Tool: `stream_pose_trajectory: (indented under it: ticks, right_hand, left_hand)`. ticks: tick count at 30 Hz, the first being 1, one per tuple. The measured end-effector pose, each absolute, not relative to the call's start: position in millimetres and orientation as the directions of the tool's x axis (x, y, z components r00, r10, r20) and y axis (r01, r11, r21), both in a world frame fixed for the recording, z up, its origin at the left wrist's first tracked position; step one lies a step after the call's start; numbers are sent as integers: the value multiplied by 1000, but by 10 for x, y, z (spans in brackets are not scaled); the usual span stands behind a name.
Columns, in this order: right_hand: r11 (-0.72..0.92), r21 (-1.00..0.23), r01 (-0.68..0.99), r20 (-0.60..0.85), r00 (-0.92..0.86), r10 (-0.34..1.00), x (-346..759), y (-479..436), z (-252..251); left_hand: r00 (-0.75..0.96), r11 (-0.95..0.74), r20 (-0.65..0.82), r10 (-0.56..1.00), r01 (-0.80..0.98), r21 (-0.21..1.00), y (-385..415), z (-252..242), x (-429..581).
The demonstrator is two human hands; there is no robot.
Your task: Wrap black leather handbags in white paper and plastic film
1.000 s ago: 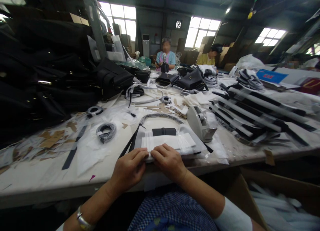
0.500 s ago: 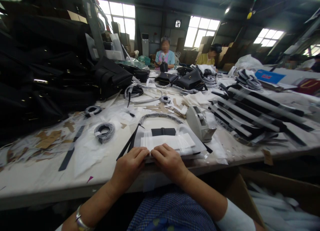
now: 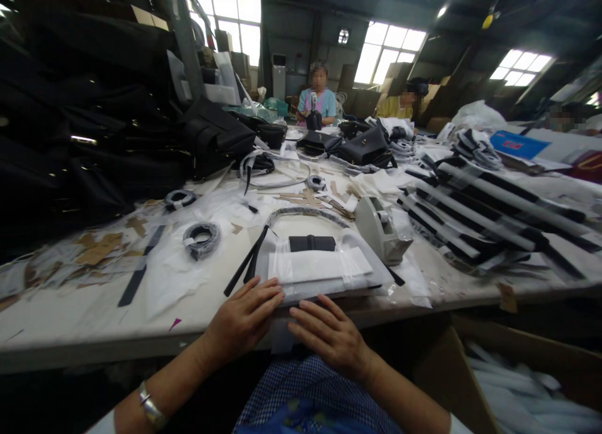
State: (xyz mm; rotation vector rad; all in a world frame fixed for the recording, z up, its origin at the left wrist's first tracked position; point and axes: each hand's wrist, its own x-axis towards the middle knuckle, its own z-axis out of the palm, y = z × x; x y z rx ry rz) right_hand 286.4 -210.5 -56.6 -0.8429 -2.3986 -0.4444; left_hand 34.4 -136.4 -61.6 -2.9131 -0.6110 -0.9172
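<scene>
A black handbag (image 3: pixel 311 243) lies flat at the table's front edge, mostly covered by white wrapping sheets (image 3: pixel 320 266) held down with clear tape. Its handle (image 3: pixel 310 211), wrapped in plastic film, arches behind it. My left hand (image 3: pixel 247 315) rests with fingers extended on the bag's near left corner. My right hand (image 3: pixel 329 333) is open too, fingers spread, just in front of the bag's near edge; whether its fingertips touch the bag I cannot tell. Right behind the bag stands a grey tape dispenser (image 3: pixel 380 230).
Black bags (image 3: pixel 94 139) are heaped at the left. A wrapped strap coil (image 3: pixel 202 239) lies on white sheets. Strips with white wrapping (image 3: pixel 493 214) are stacked at the right, above an open cardboard box (image 3: pixel 451 365). A person (image 3: pixel 317 101) sits across the table.
Both hands have loosened from a pinch at the bag's near edge and spread their fingers. My right hand has moved down, toward me. The camera view has shifted slightly.
</scene>
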Motion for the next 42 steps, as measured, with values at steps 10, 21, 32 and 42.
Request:
stream_pose_trajectory:
  ticks: [10,21,32,42]
  right_hand:
    - [684,141,715,681,-572,457,2643,-2055,-918]
    - [800,-11,600,720,-550,422,2598,-2049,-857]
    - [832,-112,543,744,-510,432,2562,-2243,-718]
    - [831,-125,543,764,-482,430,2528,-2324,-597]
  left_hand:
    - [738,-921,562,373,370,125,-1314,-619,337]
    - [621,-859,617,483,472,197,-1325,-467,489]
    - [601,-874,672,432,463,148,-1296,-560,504]
    - [564,-869,709,423,474,141,-1315,-639,551]
